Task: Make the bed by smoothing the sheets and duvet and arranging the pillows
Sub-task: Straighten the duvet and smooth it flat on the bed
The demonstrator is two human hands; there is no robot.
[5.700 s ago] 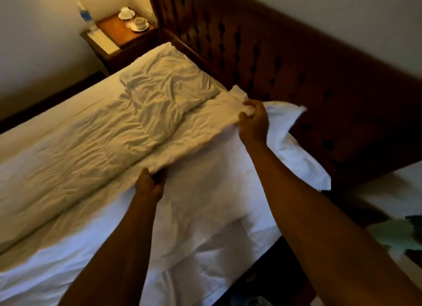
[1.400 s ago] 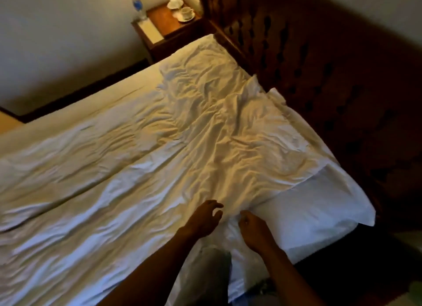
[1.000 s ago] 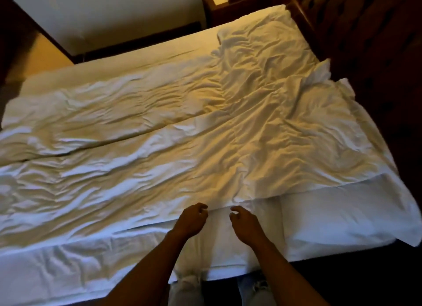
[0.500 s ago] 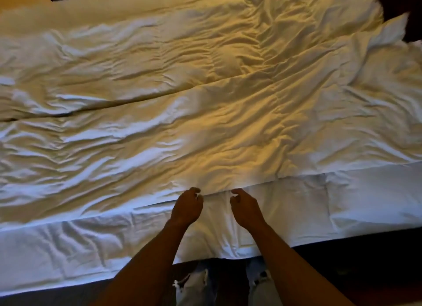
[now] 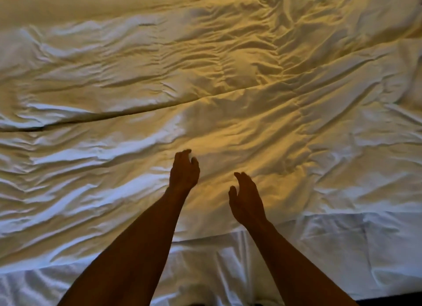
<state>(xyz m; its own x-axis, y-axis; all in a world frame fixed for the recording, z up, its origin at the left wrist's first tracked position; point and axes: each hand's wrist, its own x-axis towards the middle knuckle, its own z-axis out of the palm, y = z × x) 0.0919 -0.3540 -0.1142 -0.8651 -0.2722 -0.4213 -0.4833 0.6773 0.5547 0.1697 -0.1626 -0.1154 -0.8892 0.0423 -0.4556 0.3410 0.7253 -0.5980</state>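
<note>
left hand: loose, fingers relaxed, holding nothing
right hand: open too, empty
wrinkled white duvet: spread across bed
white sheet: showing along near edge

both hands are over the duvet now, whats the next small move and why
Probably lower both palms and sweep outward. The left hand and right hand are open near the duvet, holding nothing, and creases run across it on both sides.

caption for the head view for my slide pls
Both hands, left hand and right hand, reach open over a wrinkled white duvet, whose near edge lies on the sheet.
</note>
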